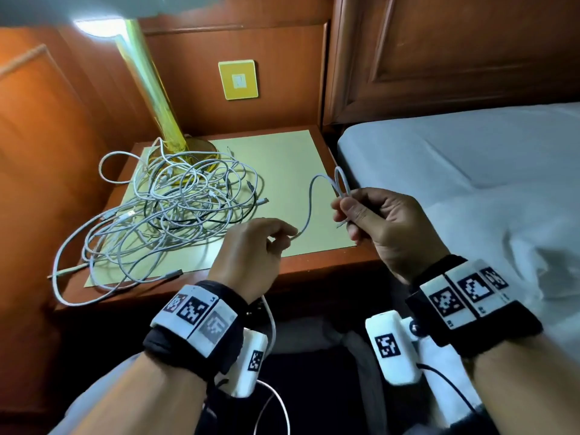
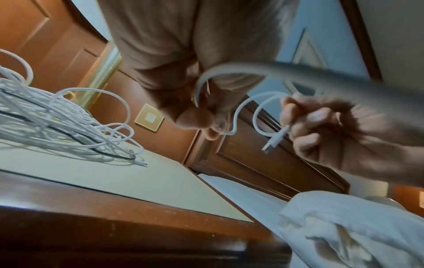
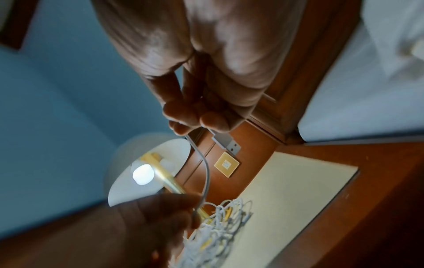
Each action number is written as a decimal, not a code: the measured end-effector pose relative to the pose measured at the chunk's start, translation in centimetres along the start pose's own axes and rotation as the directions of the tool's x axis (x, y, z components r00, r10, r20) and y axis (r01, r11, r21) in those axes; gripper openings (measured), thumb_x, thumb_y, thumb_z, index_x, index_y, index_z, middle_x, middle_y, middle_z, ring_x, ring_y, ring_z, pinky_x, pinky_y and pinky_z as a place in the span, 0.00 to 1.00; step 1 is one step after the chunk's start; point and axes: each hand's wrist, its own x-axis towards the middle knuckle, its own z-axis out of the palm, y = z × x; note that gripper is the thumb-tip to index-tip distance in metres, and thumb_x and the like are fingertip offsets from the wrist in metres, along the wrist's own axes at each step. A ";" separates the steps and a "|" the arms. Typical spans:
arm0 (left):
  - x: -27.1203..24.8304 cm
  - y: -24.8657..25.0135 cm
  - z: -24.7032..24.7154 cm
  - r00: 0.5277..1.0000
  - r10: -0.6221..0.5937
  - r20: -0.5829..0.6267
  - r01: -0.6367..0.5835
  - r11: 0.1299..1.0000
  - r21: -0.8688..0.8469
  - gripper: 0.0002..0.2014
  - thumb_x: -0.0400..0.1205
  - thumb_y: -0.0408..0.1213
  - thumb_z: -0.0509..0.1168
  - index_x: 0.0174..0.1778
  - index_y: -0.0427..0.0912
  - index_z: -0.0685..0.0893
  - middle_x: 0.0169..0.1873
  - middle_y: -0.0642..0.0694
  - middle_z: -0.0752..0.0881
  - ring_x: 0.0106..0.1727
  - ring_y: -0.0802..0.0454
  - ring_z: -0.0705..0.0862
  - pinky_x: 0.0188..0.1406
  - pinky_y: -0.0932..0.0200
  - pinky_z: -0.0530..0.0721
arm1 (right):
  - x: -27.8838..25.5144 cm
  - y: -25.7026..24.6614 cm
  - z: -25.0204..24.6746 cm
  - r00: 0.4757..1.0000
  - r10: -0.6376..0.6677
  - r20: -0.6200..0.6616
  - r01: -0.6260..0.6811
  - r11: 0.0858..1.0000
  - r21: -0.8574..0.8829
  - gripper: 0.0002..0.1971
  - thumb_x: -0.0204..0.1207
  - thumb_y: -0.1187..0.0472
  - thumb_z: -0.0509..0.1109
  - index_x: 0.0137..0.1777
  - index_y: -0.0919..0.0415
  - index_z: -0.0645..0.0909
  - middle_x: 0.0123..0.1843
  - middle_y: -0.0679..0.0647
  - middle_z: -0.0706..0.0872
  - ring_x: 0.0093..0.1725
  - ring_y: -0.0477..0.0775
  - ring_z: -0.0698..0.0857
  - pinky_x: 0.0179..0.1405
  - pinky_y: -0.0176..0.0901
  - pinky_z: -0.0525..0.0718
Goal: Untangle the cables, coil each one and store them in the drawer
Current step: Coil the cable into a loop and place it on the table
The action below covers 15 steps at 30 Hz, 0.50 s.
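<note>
Leftmost, on the wooden desk (image 1: 314, 265), a tangle of cables (image 1: 169, 208) lies heaped on a pale mat (image 1: 282, 171), mostly white strands with at least one black one threaded through, some loops spilling past the mat's left and front edges; the brass lamp (image 1: 157, 92) stands behind the heap, its base partly under the strands. On the panelled wall behind the desk sits a yellow switch plate (image 1: 238, 79). Nearer the front, the left hand (image 1: 248, 255) hovers over the desk's front edge with its fingers curled, its grip pinching one white cable (image 1: 309, 211) between thumb and fingertips; the wrist view seems to show the same cable running on under the palm, though it is blurred there. From that pinch the cable rises in an arc to the right hand (image 1: 383, 227), whose grip is closed round a small loop of it standing up above the fingers, with the USB plug (image 3: 227, 143) sticking out below the fingertips. This cable is held in the air above the mat, apart from the heap. To the right of the desk lies a bed (image 1: 470, 158) with a white sheet
</note>
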 end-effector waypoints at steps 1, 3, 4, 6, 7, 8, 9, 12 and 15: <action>-0.1 0.4 0.3 0.998 0.049 0.038 -0.049 0.999 -0.011 0.09 0.80 0.29 0.73 0.49 0.48 0.92 0.38 0.59 0.89 0.36 0.67 0.84 0.38 0.80 0.73 | -0.3 0.0 0.2 0.998 -0.055 0.019 0.057 0.985 -0.163 0.07 0.81 0.57 0.72 0.48 0.57 0.90 0.40 0.51 0.91 0.31 0.48 0.84 0.36 0.40 0.83; -0.2 0.9 0.6 0.990 0.113 0.089 -0.108 0.992 -0.062 0.07 0.79 0.29 0.75 0.44 0.47 0.87 0.37 0.59 0.89 0.36 0.62 0.85 0.37 0.76 0.76 | -0.8 0.0 0.5 0.990 -0.137 0.043 0.143 0.923 -0.356 0.06 0.81 0.56 0.73 0.49 0.56 0.90 0.38 0.46 0.91 0.32 0.44 0.86 0.37 0.33 0.84; -0.2 1.0 0.6 0.988 0.120 0.095 -0.109 0.988 -0.114 0.09 0.79 0.27 0.74 0.41 0.45 0.83 0.37 0.57 0.90 0.36 0.63 0.86 0.37 0.72 0.79 | -0.9 0.1 0.6 0.987 -0.153 0.055 0.162 0.899 -0.407 0.05 0.81 0.57 0.73 0.48 0.57 0.90 0.35 0.43 0.90 0.32 0.42 0.86 0.36 0.29 0.82; -0.4 1.1 0.5 0.987 0.138 0.080 -0.117 0.968 -0.224 0.14 0.79 0.22 0.71 0.38 0.42 0.75 0.39 0.51 0.91 0.41 0.62 0.90 0.40 0.67 0.83 | -1.0 0.3 0.5 0.988 -0.121 0.100 0.153 0.876 -0.458 0.05 0.81 0.58 0.74 0.47 0.58 0.90 0.30 0.34 0.86 0.32 0.36 0.84 0.35 0.24 0.77; -0.4 1.1 0.3 0.985 0.161 0.064 -0.141 0.958 -0.250 0.15 0.79 0.21 0.70 0.36 0.42 0.72 0.40 0.50 0.92 0.43 0.61 0.91 0.41 0.65 0.84 | -0.9 0.3 0.3 0.988 -0.084 0.131 0.136 0.874 -0.467 0.06 0.81 0.58 0.73 0.45 0.58 0.89 0.29 0.33 0.84 0.32 0.35 0.83 0.35 0.24 0.76; -0.4 1.1 0.2 0.980 0.193 0.046 -0.175 0.952 -0.253 0.16 0.79 0.22 0.70 0.36 0.42 0.71 0.40 0.49 0.92 0.44 0.60 0.91 0.41 0.65 0.84 | -0.8 0.3 0.0 0.986 -0.042 0.163 0.115 0.877 -0.467 0.07 0.81 0.58 0.73 0.43 0.58 0.88 0.29 0.34 0.84 0.30 0.36 0.82 0.35 0.24 0.74; -0.4 1.0 0.1 0.973 0.228 0.025 -0.216 0.947 -0.240 0.17 0.79 0.24 0.71 0.35 0.43 0.71 0.39 0.50 0.92 0.43 0.62 0.90 0.41 0.66 0.83 | -0.7 0.2 -0.1 0.982 0.001 0.191 0.089 0.883 -0.461 0.09 0.82 0.58 0.72 0.41 0.57 0.87 0.29 0.37 0.85 0.29 0.36 0.81 0.34 0.25 0.73; -0.1 0.6 -0.1 0.957 0.289 0.006 -0.284 0.943 -0.173 0.13 0.79 0.31 0.75 0.39 0.43 0.75 0.34 0.52 0.88 0.34 0.59 0.85 0.34 0.66 0.79 | -0.5 0.4 0.4 0.957 0.123 0.264 -0.002 0.908 -0.418 0.13 0.85 0.58 0.68 0.36 0.57 0.82 0.30 0.44 0.83 0.29 0.38 0.78 0.38 0.34 0.71; -0.1 0.1 -0.2 0.955 0.296 0.017 -0.294 0.951 -0.096 0.10 0.79 0.37 0.76 0.45 0.41 0.80 0.33 0.57 0.81 0.26 0.49 0.77 0.27 0.65 0.73 | -0.5 0.7 0.6 0.926 0.214 0.312 -0.124 0.951 -0.284 0.14 0.86 0.58 0.66 0.37 0.56 0.81 0.29 0.44 0.80 0.30 0.42 0.77 0.37 0.38 0.73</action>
